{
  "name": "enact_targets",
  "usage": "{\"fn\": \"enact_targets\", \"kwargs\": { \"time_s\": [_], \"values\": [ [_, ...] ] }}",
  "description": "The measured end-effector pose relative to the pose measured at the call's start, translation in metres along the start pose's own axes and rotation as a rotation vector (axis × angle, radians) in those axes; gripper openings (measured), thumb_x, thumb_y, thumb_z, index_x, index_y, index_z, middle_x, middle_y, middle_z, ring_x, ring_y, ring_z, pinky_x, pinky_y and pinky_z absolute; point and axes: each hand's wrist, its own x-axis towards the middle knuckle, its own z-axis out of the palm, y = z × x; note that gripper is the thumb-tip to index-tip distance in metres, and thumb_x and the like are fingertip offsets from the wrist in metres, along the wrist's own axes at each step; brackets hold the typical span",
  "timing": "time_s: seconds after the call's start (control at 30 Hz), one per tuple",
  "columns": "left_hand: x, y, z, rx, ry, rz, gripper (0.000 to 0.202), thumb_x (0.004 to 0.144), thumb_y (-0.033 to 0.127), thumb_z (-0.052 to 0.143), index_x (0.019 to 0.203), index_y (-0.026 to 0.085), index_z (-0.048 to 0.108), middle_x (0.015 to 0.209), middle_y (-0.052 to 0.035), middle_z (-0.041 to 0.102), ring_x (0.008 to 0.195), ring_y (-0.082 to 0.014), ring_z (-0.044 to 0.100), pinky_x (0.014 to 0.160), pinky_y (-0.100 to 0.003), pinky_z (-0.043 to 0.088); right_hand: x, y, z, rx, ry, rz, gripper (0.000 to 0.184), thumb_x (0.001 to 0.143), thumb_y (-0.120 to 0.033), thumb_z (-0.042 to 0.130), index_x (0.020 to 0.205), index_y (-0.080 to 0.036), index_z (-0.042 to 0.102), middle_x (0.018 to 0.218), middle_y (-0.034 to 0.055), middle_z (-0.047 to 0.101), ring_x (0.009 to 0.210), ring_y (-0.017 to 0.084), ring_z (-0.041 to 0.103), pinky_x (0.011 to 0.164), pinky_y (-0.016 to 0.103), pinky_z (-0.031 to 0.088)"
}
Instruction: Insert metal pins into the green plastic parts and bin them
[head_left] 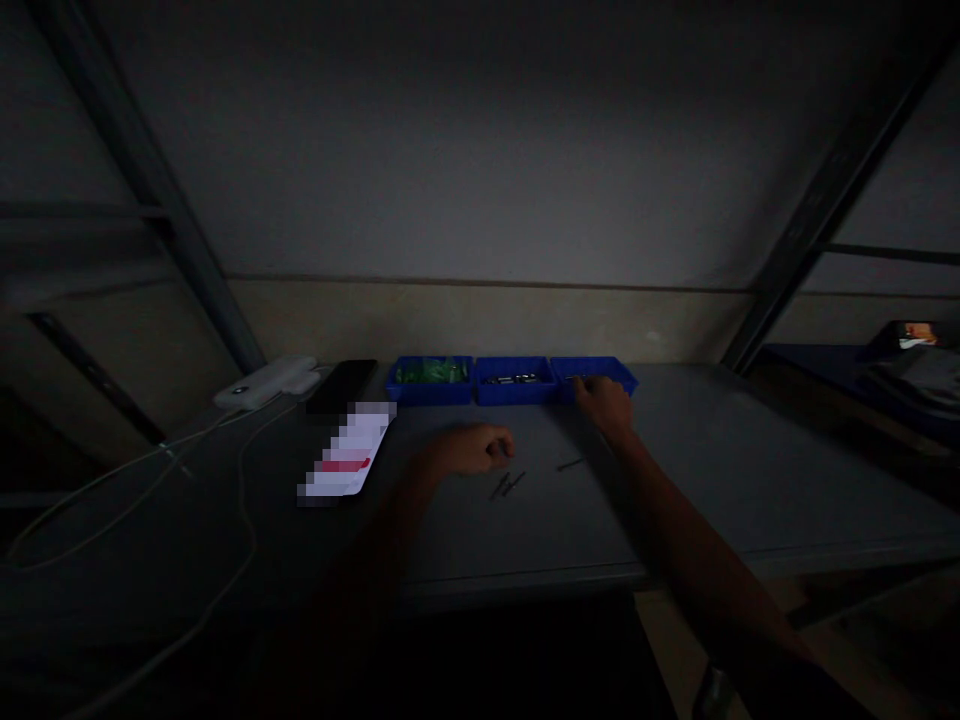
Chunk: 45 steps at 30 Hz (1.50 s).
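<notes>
The scene is very dark. My left hand rests on the grey table with its fingers curled closed, right beside a few small dark pins. My right hand reaches into the right blue bin, fingers bent down into it; what they touch is hidden. Another thin dark pin lies on the table between my arms. The middle blue bin holds small metal parts and the left blue bin holds green parts.
A white paper packet lies left of my left hand. Behind it sit a black phone and a white charger block with cables trailing left. Metal shelf posts stand at both sides, a wall behind.
</notes>
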Motion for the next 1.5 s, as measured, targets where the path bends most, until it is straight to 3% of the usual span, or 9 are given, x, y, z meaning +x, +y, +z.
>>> {"fn": "enact_targets", "kwargs": {
  "time_s": [0.17,0.27,0.43,0.7,0.97,1.07,1.27,1.5],
  "values": [
    [-0.006,0.007,-0.004,0.037,-0.045,0.128,0.041,0.074,0.007,0.048,0.107,0.021,0.067,0.097,-0.0033,0.061,0.077,-0.0127,0.057,0.069,-0.022,0.041,-0.019,-0.028,0.011,-0.006,-0.171,-0.203,0.045,0.091,-0.047,0.037,0.099,-0.019,0.071,0.099,0.0136,0.071,0.094,0.027,0.066,0.076,0.033,0.046],
    [-0.008,0.006,-0.005,0.033,-0.086,0.193,0.034,0.071,0.009,0.055,0.099,0.021,0.070,0.102,-0.0036,0.060,0.087,-0.0140,0.057,0.077,-0.023,0.042,-0.022,-0.031,0.014,-0.004,-0.209,-0.260,0.043,0.091,-0.046,0.036,0.099,-0.019,0.070,0.099,0.0122,0.071,0.093,0.026,0.066,0.074,0.031,0.045],
    [-0.005,0.001,-0.004,0.037,-0.059,0.138,0.015,0.072,0.017,0.061,0.084,0.018,0.070,0.088,-0.0019,0.065,0.082,-0.0136,0.057,0.071,-0.021,0.041,-0.018,-0.025,0.017,0.002,-0.197,-0.275,0.042,0.092,-0.044,0.037,0.098,-0.018,0.069,0.098,0.0118,0.071,0.092,0.024,0.066,0.073,0.029,0.043],
    [-0.006,0.001,-0.002,-0.060,-0.124,0.152,0.026,0.070,0.016,0.062,0.095,0.019,0.068,0.081,0.0003,0.063,0.071,-0.0116,0.055,0.063,-0.020,0.040,-0.020,-0.027,0.022,0.051,-0.230,-0.359,0.037,0.091,-0.042,0.041,0.096,-0.018,0.069,0.093,0.0103,0.071,0.086,0.022,0.065,0.070,0.028,0.042],
    [-0.004,-0.003,-0.001,-0.076,-0.158,0.093,0.008,0.070,0.017,0.064,0.078,0.017,0.067,0.070,0.0012,0.063,0.064,-0.0111,0.054,0.059,-0.020,0.037,-0.017,-0.023,0.030,0.122,-0.231,-0.394,0.034,0.089,-0.041,0.044,0.092,-0.018,0.068,0.087,0.0091,0.070,0.077,0.020,0.062,0.065,0.027,0.039],
    [-0.004,-0.005,-0.005,-0.101,-0.076,0.072,0.009,0.075,0.016,0.058,0.079,0.017,0.065,0.076,-0.0002,0.066,0.070,-0.0122,0.058,0.063,-0.020,0.040,-0.019,-0.024,0.029,0.186,-0.257,-0.435,0.035,0.089,-0.042,0.044,0.088,-0.017,0.068,0.080,0.0075,0.068,0.071,0.017,0.059,0.063,0.027,0.037],
    [-0.002,-0.007,-0.013,0.018,0.334,-0.052,0.019,0.083,0.023,0.047,0.082,0.016,0.065,0.081,-0.0049,0.068,0.074,-0.0166,0.060,0.064,-0.025,0.040,-0.033,-0.035,0.023,0.400,-0.377,-0.642,0.028,0.085,-0.039,0.052,0.087,-0.015,0.065,0.065,-0.0003,0.058,0.058,0.011,0.049,0.057,0.023,0.033],
    [0.003,-0.002,-0.012,0.048,0.444,-0.135,0.031,0.090,0.027,0.039,0.081,0.014,0.066,0.082,-0.0078,0.070,0.074,-0.0167,0.061,0.065,-0.026,0.038,-0.040,-0.042,0.023,0.351,-0.302,-0.741,0.010,0.081,-0.021,0.055,0.084,-0.015,0.063,0.061,-0.0023,0.055,0.054,0.008,0.044,0.055,0.021,0.029]
  ]
}}
